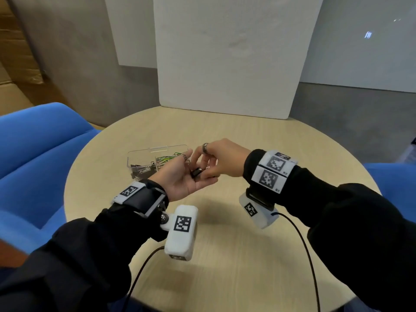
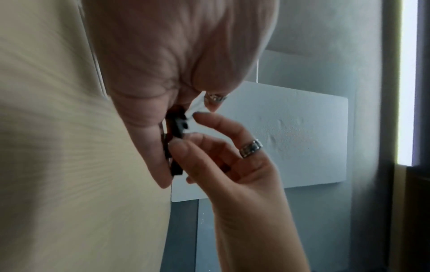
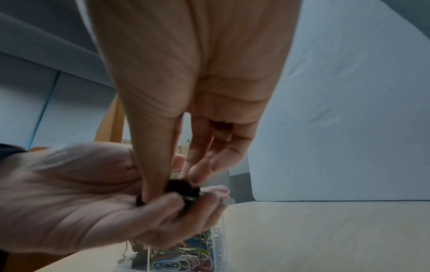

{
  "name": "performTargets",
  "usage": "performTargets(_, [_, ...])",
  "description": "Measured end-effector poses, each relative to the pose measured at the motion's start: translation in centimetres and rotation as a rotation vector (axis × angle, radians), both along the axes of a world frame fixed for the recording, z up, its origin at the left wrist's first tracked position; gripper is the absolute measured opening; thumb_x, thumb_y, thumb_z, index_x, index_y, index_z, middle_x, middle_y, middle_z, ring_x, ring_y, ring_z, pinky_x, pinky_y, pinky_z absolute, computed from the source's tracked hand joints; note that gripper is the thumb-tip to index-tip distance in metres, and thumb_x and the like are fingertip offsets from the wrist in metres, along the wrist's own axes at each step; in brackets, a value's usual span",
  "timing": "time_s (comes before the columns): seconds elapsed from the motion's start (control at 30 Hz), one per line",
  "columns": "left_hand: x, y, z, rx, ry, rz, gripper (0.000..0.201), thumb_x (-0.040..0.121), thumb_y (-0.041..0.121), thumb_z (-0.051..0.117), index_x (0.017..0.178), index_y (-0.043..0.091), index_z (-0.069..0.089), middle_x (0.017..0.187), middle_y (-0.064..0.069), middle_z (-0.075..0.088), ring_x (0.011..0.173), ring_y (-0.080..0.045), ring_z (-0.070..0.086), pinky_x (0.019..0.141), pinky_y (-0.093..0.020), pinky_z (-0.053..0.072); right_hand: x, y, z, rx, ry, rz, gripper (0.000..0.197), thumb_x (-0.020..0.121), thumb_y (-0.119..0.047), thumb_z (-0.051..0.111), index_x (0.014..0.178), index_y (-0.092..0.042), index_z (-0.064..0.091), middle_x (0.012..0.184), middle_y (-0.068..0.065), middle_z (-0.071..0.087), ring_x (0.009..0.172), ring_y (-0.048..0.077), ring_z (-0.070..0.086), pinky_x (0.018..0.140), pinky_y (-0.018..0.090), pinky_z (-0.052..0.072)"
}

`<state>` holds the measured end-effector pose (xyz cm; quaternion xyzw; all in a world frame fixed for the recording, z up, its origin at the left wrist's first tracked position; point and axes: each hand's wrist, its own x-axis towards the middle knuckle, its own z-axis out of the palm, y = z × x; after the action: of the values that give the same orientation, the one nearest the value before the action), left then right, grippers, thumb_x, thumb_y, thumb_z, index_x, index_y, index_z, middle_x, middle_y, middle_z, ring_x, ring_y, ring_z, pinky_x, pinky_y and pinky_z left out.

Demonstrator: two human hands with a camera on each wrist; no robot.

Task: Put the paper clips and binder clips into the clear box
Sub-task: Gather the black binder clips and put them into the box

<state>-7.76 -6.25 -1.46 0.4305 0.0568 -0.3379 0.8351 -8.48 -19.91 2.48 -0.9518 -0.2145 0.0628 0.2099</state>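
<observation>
From the head view, both hands meet above the round, light wooden worktop (image 1: 236, 255). The left hand (image 1: 180, 176) is turned palm up, with its fingers gently curled like a cup. A black binder clip (image 1: 196, 173) lies in that palm. The right hand (image 1: 219, 158) comes in from the side, and its thumb and fingers pinch the same clip. Just behind the hands stands the clear box (image 1: 144, 156). It has two parts inside. Black binder clips (image 1: 141, 171) fill the left part. Paper clips (image 1: 165, 159) in many colours fill the right part. A white board (image 1: 225, 64) leans up at the far edge of the worktop. A blue seat (image 1: 38, 154) is off to the left.

From the left wrist view, the left hand (image 2: 163, 73) is very close and fills the top. The black binder clip (image 2: 177, 125) sits between its palm and the fingertips of the right hand (image 2: 232, 165), which wears a silver ring (image 2: 250, 148) on one finger. The white board (image 2: 291, 138) is behind them.

From the right wrist view, the right hand (image 3: 193, 92) reaches down and grips the dark binder clip (image 3: 184, 189) between thumb and fingers. The left hand (image 3: 81, 193) lies under it, holding it up. Below both hands is the clear box (image 3: 218, 248), with the coloured paper clips (image 3: 190, 252) inside it. It stands on the worktop (image 3: 325, 239).
</observation>
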Motion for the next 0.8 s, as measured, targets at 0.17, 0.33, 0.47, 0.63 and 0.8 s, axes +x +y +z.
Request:
performTargets(0.17, [0.3,1.2,0.3,-0.049,0.053,0.021,0.044,0.099,0.025,0.036,0.091,-0.009,0.061,0.092,-0.023,0.059,0.086,-0.032,0.059,0.067,-0.044,0.057,0.9,0.4,0.0,0.2,-0.155,-0.094,0.016,0.091,-0.024,0.055,0.104,-0.02,0.064,0.082,-0.007,0.064,0.071,0.007,0.057,0.07,0.019,0.046])
performTargets(0.33, [1.1,4.3,1.0,0.03,0.016,0.103,0.029,0.097,0.014,0.036,0.099,-0.006,0.057,0.099,-0.026,0.058,0.087,-0.032,0.061,0.069,-0.04,0.058,2.5,0.0,0.0,0.265,-0.23,-0.268,0.025,0.097,-0.022,0.04,0.113,-0.019,0.059,0.1,-0.002,0.063,0.084,0.011,0.054,0.07,0.018,0.041])
performTargets(0.47, [2.1,8.1,2.7,0.171,-0.134,0.182,0.022,0.095,-0.005,0.034,0.101,-0.004,0.056,0.105,-0.022,0.055,0.091,-0.025,0.06,0.071,-0.03,0.057,3.6,1.6,-1.0,0.12,-0.189,-0.21,0.029,0.094,-0.026,0.048,0.122,-0.021,0.054,0.121,0.002,0.057,0.111,0.018,0.05,0.092,0.026,0.041])
performTargets(0.63, [3.5,10.6,3.8,0.567,-0.364,0.212,0.029,0.095,-0.013,0.029,0.11,-0.005,0.052,0.095,-0.017,0.054,0.08,-0.021,0.059,0.057,-0.019,0.057,4.8,5.0,-2.2,-0.124,-0.179,-0.117,0.056,0.09,-0.038,0.053,0.141,-0.025,0.034,0.147,0.0,0.034,0.136,0.023,0.026,0.11,0.045,0.032])
performTargets(0.8, [4.6,10.9,2.3,1.248,-0.776,0.044,0.027,0.094,-0.002,0.045,0.118,0.0,0.059,0.107,-0.015,0.062,0.084,-0.021,0.06,0.069,-0.021,0.054,5.3,6.6,-3.3,-0.287,-0.102,-0.038,0.07,0.09,-0.042,0.053,0.148,-0.023,0.02,0.154,-0.003,0.024,0.141,0.023,0.019,0.111,0.047,0.03])
